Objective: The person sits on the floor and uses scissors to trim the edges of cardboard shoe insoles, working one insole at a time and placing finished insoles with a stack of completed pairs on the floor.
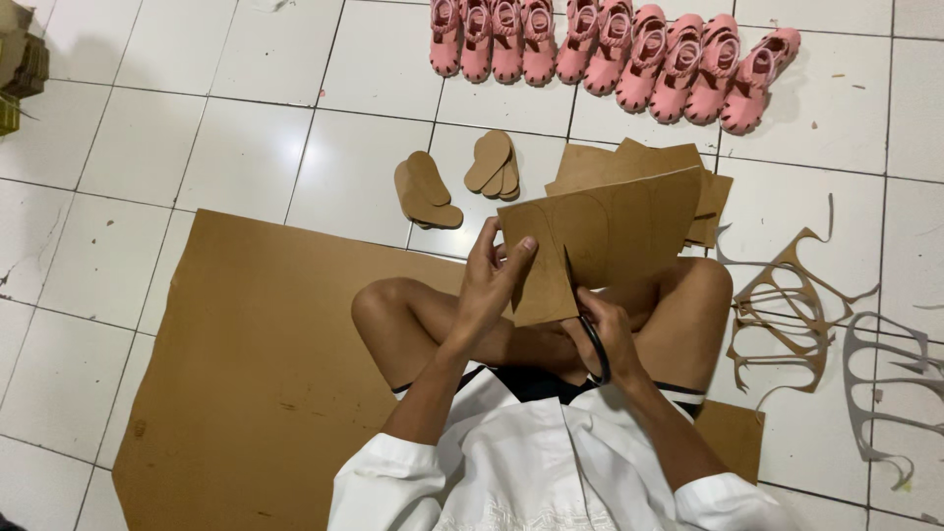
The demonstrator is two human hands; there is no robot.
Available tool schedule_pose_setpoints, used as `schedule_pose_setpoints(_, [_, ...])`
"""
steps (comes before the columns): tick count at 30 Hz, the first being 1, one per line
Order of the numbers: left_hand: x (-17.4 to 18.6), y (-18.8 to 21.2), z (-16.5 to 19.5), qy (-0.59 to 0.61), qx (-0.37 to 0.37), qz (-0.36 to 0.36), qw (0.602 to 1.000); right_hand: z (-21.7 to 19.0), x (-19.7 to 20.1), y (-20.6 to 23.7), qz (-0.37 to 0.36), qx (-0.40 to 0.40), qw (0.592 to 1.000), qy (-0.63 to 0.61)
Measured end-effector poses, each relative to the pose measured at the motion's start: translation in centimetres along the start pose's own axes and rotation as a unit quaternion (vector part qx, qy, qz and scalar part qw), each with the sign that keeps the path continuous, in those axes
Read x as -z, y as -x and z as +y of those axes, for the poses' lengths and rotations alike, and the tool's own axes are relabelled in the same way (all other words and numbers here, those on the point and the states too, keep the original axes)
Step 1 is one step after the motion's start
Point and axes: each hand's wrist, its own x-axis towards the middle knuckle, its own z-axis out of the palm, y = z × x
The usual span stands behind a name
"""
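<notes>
My left hand (pixel 495 278) grips the left edge of a brown cardboard sheet (pixel 619 231) marked with drawn sole outlines, holding it up above my crossed legs. My right hand (pixel 608 334) is closed on black-handled scissors (pixel 582 307), whose blades point up into the sheet's lower edge. Two small piles of cut brown sole shapes (pixel 427 191) (pixel 495 164) lie on the tiled floor just beyond the sheet.
I sit on a large brown cardboard sheet (pixel 256 364) on white tiles. A row of several pink sandals (pixel 615 44) stands at the far edge. More cardboard pieces (pixel 629 162) lie behind the held sheet. Brown offcuts (pixel 787 315) and grey offcuts (pixel 885 383) lie right.
</notes>
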Motion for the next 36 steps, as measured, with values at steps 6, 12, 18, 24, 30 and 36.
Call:
schedule_pose_setpoints(6, [0.3,0.7,0.6,-0.021,-0.001,0.013,1.0,-0.6,-0.2,0.0,0.009,0.014,0.999,0.034])
schedule_pose_setpoints(12, [0.8,0.6,0.0,0.012,0.0,0.005,1.0,-0.6,-0.2,0.1,0.014,-0.031,0.997,0.067])
schedule_pose_setpoints(18, [0.3,1.1,0.2,0.044,-0.003,0.002,0.999,-0.1,-0.5,0.0,0.026,0.033,0.998,0.057])
schedule_pose_setpoints(24, [-0.6,2.2,0.5,0.045,0.023,0.007,0.999,0.9,-0.7,-0.2,0.022,0.033,0.999,0.035])
schedule_pose_setpoints(30, [-0.5,1.8,-0.2,0.122,0.039,-0.009,0.992,-0.4,-1.2,0.0,-0.005,-0.132,0.991,-0.019])
schedule_pose_setpoints(36, [-0.1,2.4,-0.8,0.075,0.087,-0.018,0.993,-0.9,-1.0,-1.0,-0.016,-0.007,0.995,-0.095])
